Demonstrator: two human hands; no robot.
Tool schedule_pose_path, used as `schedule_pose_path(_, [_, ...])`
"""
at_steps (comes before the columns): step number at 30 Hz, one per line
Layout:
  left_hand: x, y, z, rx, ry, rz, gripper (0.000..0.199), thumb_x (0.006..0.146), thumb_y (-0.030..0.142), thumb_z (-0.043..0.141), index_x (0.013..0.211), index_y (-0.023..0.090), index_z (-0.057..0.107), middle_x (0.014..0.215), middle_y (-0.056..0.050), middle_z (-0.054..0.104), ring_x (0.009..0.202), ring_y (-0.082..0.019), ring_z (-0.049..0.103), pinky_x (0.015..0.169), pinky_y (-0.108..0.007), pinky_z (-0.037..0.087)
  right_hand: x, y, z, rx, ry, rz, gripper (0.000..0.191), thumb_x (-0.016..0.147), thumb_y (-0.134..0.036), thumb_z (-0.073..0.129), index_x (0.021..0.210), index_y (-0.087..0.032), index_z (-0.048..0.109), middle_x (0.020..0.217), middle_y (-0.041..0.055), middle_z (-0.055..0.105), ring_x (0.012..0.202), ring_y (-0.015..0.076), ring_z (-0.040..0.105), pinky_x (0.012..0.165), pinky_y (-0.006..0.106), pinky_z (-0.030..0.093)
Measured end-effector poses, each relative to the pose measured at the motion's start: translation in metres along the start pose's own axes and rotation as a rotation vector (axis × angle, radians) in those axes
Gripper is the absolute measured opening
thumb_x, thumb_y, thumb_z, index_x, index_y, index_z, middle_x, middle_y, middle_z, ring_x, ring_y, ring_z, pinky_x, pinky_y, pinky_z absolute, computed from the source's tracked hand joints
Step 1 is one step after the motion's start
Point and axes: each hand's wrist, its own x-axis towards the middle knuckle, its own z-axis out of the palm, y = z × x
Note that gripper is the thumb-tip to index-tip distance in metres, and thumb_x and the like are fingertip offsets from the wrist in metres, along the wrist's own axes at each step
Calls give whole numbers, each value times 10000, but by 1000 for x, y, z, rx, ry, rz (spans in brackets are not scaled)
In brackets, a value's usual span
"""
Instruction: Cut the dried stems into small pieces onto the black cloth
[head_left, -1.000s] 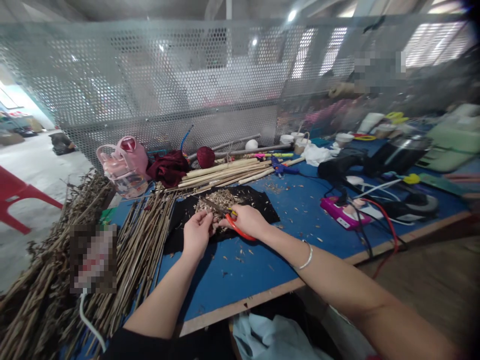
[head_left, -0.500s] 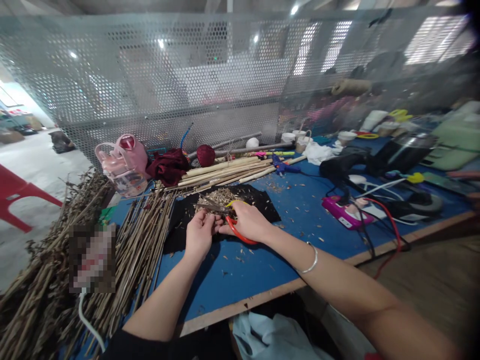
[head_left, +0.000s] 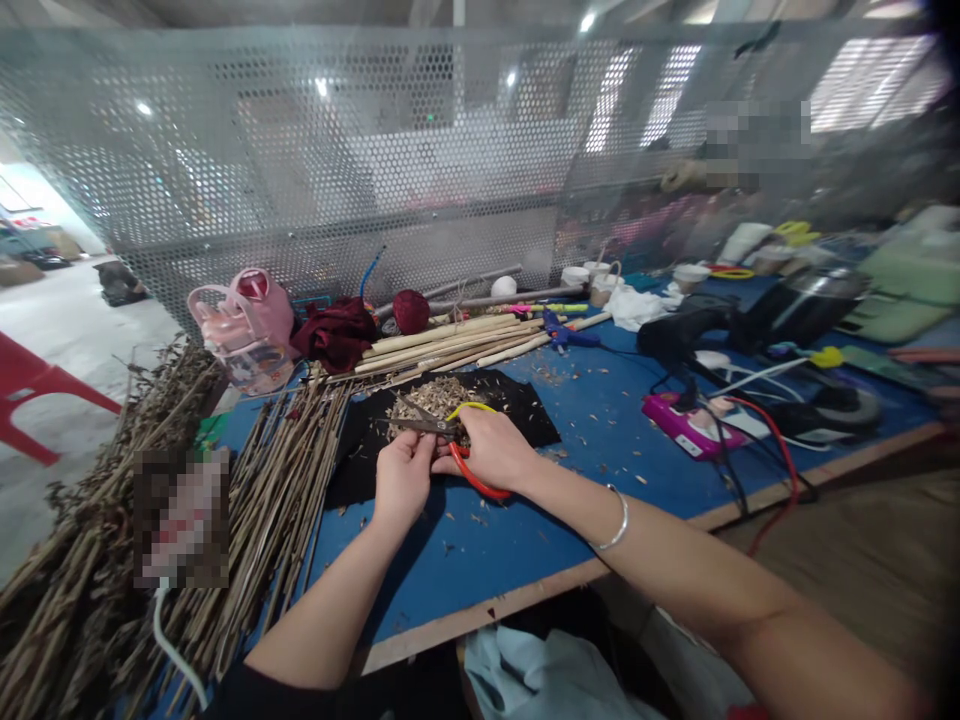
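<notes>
My right hand (head_left: 491,447) is wrapped around a pair of scissors (head_left: 442,427) with one yellow and one red handle loop. The dark blades point left and are apart. Just below them, my left hand (head_left: 403,470) is closed with its fingertips pinched close to the blades; what they hold is too small or hidden to name. Behind the blades, a heap of short, pale cut pieces (head_left: 431,393) lies on a black cloth (head_left: 529,408). More chips are scattered on the blue tabletop (head_left: 525,530).
Long dry stalks (head_left: 281,480) lie on the left, beside a leafy dried bundle (head_left: 67,560). Pale sticks (head_left: 450,345) and a blue glue gun (head_left: 566,333) lie behind the cloth. A pink bottle (head_left: 255,340) stands back left. At right are a magenta box (head_left: 690,430) and cables.
The scissors' handles have spread, with the yellow loop more visible and the blades further apart. My left hand has shifted slightly, its fingers closer together.
</notes>
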Motion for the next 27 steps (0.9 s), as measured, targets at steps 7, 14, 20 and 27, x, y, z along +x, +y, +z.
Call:
schedule_pose_path(7, [3,-5,-2,31,14,-3,193,739,306,543,784,141,633,743,-51,686,636,-154,630,618,-248,494,1,-1,6,-17,-93,85,612,675,-731,455,916,-170,496,824,92,643,770,241,623,613,288,397])
schedule_pose_path(14, [7,-8,-7,55,3,-33,214,729,342,549,733,137,609,693,-42,669,516,-108,572,491,-194,441,2,-2,5,-42,-151,137,623,677,-752,418,889,-178,538,827,95,661,776,247,635,618,288,418])
schedule_pose_path(20, [7,-5,-6,73,8,-68,213,716,351,552,690,142,582,663,-30,652,477,-84,537,460,-179,422,4,2,7,-57,-159,140,630,679,-760,399,873,-184,563,820,103,670,756,249,638,605,287,421])
schedule_pose_path(27, [5,1,-5,29,40,-131,229,737,374,529,808,159,562,758,-29,632,510,-84,560,437,-178,433,6,7,6,-9,-90,140,542,678,-723,453,786,-206,576,742,74,663,695,221,625,557,262,383])
